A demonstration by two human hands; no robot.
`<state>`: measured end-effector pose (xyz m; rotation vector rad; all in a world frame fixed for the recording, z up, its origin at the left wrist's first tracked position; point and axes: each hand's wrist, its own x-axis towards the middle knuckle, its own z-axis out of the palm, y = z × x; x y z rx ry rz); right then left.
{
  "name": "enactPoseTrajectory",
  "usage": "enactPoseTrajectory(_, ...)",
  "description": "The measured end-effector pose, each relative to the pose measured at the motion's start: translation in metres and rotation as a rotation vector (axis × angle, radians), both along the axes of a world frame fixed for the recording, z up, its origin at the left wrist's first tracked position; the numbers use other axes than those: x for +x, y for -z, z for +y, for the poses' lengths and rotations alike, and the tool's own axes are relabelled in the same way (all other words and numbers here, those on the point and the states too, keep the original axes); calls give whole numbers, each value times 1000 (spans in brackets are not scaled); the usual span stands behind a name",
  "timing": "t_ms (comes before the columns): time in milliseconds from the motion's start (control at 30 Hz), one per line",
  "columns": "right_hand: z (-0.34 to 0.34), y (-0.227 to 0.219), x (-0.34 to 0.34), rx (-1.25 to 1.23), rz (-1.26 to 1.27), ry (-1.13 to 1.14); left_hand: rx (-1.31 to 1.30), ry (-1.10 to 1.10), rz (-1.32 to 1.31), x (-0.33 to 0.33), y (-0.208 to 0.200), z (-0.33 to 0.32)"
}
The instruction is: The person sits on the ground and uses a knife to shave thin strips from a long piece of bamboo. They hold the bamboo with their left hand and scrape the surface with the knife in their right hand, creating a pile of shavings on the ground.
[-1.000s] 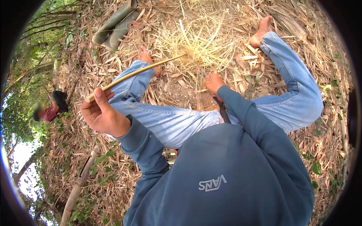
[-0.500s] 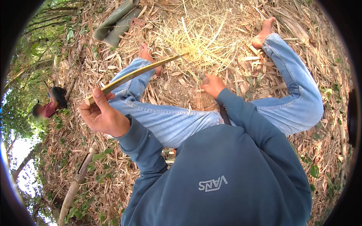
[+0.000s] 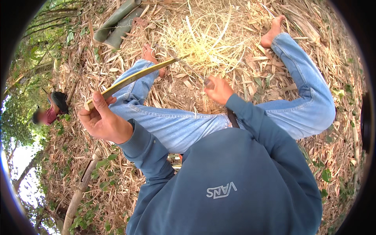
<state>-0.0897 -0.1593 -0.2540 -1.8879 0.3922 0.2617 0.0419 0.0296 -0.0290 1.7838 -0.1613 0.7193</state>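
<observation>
My left hand [image 3: 105, 119] pinches the near end of a long split bamboo strip [image 3: 137, 77] between thumb and fingers. The strip slants up to the right over my bent left leg, its far tip above a pile of shavings. In my right hand [image 3: 220, 91], closed in front of my lap, is a knife [image 3: 209, 83] held by its dark handle. Its thin blade points away to the upper left and passes close to the strip's far end. Whether blade and strip touch, I cannot tell. Pale yellow bamboo shavings [image 3: 213, 49] lie heaped between my bare feet.
Green rubber boots [image 3: 121, 31] lie beyond my left foot. A cut bamboo pole [image 3: 80, 188] rests at the lower left. Another person [image 3: 55, 109] is among the plants at far left. Dry bamboo leaves [image 3: 270, 74] cover the ground around my legs.
My right hand has turned and shifted slightly left, showing more of the knife handle. The bamboo strip and my left hand have moved a little to the left.
</observation>
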Motion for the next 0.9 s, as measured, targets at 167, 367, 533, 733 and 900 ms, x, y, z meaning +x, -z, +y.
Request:
enactPoseTrajectory(167,15,-64,8,139,-110,-110,46,2,27,2,-1,2)
enactPoseTrajectory(367,-18,14,2,5,213,52,29,-2,46,1,0,3)
enactPoseTrajectory(533,-6,-27,0,51,81,62,22,15,12,-2,0,-6)
enactPoseTrajectory(733,14,-107,16,247,-21,-28,51,172,-42,-5,4,1)
enactPoseTrajectory(900,16,-140,10,310,-111,-47,64,312,-74,-10,3,2)
